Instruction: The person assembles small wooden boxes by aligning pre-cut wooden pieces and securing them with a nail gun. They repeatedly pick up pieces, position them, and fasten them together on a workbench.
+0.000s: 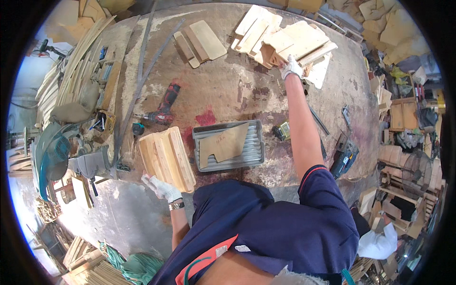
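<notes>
My right hand point(291, 68), in a white glove, reaches to the far right of the workbench. Its fingers close on the near edge of a wooden board point(297, 40) in a loose pile of cut wood pieces. Down at the bench's front edge, my gloved left hand point(164, 189) has its fingers stretched out beside a stack of pale wooden pieces point(167, 156); whether it touches them is unclear. A grey tray point(229, 167) right of that stack holds metal rods, with a flat brown template point(222, 143) lying on top.
A red and black cordless drill point(166, 105), a tape measure point(137, 128) and two boards point(202, 42) lie on the workbench point(223, 90). At right are a small yellow-black tool point(281, 131) and a blue-black power tool point(344, 154). A saw point(57, 152) stands left; another person point(378, 242) is behind right.
</notes>
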### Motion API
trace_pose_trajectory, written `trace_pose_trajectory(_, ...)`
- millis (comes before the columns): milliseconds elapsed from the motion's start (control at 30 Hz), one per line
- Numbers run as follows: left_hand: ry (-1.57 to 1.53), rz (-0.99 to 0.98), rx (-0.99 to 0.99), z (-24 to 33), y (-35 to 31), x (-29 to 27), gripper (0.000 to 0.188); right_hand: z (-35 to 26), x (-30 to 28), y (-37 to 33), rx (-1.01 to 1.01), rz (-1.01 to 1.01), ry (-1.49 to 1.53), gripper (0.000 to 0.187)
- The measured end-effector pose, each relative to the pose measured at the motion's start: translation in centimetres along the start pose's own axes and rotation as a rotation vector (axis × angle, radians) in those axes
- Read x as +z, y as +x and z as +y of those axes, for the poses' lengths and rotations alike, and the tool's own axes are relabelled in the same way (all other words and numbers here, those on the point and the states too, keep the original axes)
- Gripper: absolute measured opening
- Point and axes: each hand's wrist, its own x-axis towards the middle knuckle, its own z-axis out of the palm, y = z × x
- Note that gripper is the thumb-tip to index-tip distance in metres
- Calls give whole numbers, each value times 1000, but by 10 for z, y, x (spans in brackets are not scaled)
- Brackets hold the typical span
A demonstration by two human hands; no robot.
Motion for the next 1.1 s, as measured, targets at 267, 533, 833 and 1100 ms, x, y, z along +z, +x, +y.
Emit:
trace_pose_trajectory(267, -219, -227, 78, -4, 4, 12, 53, -11, -15, -25, -74, -130, -30, 16)
trace_pose_trajectory(533, -231, -1073, -52, 16, -46, 63, 56, 30, -111, -255, 102, -306, -26, 13)
trace_pose_trajectory(833, 31, -1025, -94, 46, -138, 94, 38, 83, -195, -395, 223, -873, -454, 44)
trace_pose_trajectory(1100, -128, -1321, -308, 6, -39, 47, 35, 45, -229, -334, -397, -339, -870, 44)
